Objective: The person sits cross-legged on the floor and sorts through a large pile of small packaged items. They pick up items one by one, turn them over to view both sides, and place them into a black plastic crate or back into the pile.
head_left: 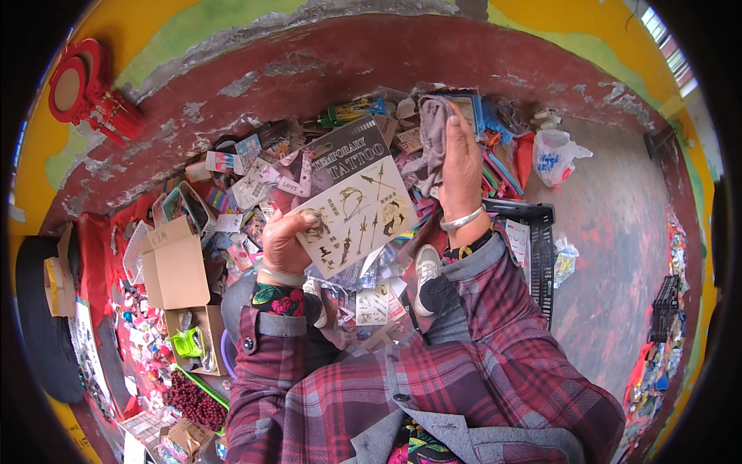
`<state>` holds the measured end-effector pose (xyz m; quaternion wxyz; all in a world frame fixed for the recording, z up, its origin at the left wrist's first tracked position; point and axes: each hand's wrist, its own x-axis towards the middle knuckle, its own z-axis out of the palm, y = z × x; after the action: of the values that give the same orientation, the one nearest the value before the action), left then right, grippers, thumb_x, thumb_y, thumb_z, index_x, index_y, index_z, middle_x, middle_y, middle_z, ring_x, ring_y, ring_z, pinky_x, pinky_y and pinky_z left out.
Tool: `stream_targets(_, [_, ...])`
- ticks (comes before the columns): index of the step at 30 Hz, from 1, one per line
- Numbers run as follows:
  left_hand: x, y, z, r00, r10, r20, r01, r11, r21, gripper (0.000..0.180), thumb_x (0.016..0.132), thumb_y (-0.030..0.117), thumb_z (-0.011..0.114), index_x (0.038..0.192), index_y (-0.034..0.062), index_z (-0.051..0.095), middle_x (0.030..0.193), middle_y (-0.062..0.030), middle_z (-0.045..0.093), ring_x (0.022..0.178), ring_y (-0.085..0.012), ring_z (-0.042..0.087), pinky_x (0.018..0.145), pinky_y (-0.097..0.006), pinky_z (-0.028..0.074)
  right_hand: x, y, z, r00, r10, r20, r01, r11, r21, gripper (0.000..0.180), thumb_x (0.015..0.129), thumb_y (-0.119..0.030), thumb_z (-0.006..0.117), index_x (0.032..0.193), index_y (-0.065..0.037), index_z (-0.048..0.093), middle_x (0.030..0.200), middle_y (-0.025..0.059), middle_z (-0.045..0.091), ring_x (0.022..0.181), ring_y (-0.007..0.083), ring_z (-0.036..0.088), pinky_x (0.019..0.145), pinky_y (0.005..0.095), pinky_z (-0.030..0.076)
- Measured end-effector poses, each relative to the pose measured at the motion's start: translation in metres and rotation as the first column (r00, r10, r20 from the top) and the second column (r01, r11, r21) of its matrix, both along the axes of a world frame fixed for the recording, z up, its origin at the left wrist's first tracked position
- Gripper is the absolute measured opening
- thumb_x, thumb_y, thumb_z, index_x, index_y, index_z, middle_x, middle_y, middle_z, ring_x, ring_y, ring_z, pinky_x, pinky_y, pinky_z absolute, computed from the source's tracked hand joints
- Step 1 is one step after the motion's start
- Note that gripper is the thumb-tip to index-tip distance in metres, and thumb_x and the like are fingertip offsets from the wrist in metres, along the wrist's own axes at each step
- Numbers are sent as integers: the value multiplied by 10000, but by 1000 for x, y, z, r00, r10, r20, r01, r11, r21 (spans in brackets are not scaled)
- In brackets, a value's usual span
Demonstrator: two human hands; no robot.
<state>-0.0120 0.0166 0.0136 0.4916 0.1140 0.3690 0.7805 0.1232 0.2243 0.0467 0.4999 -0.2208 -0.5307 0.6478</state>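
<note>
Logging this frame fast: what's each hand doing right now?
Left hand: closed on the sticker sheet.
Right hand: holding a grey cloth.

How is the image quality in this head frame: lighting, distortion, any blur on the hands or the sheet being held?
Head view: even daylight, no harsh glare; strong fisheye bending curves the wall and leaves black corners. The left hand and the tattoo sheet it holds are sharp; the right hand, holding a grey cloth, is also clear. Clutter toward the rim is squeezed and hard to read.
</note>
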Motion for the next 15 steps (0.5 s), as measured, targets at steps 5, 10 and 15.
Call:
stream_targets(5, [0,2,-18,961,-81,-264,54,993,-108,377,693,50,492,1006,-153,543,941,-207,621,851,-278,617,811,-347,483,-17,-23,-12,923,-242,299,-9,764,645,362,870,-208,539,1180,-25,503,949,167,587,879,279,572,762,331,450])
stream_targets(10, [17,6,1,922,-150,-357,160,987,-1,376,715,-11,489,1079,-99,518,1004,-159,604,940,-222,580,843,-321,452,-23,-45,-22,924,-214,316,-105,652,751,347,839,-130,558,1165,-22,511,1018,157,584,949,293,549,797,334,445])
stream_targets(15, [4,0,-17,660,-188,-727,139,982,-127,399,724,26,479,1100,-108,501,1041,-180,589,966,-256,572,858,-340,449,-21,-52,-17,958,-165,235,-47,717,695,358,836,-70,544,1189,-26,494,1059,157,569,958,291,546,811,335,440])
